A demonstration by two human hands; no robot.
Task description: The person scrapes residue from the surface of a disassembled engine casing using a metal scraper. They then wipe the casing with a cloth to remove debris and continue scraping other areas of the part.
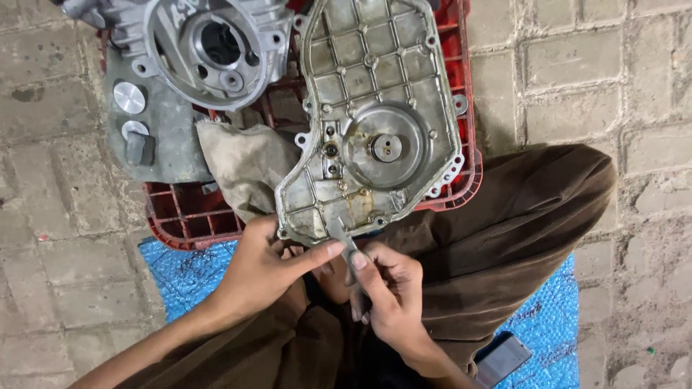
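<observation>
A large grey metal engine cover (375, 115), ribbed at the top with a round hub near its middle, lies on a red plastic crate (180, 216). My left hand (267, 270) grips the cover's near lower edge, thumb stretched to the right along it. My right hand (389, 295) is closed around a small metal spanner (344, 241), whose head sits against the cover's bottom edge. Both hands work close together just below the cover, above my brown-clad lap.
A second aluminium engine casing (187, 57) rests on the crate at the upper left. A dirty cloth (249, 169) lies beside the cover. Blue bubble sheet (184, 277) covers the brick floor (43, 238). A phone (501, 358) lies at the lower right.
</observation>
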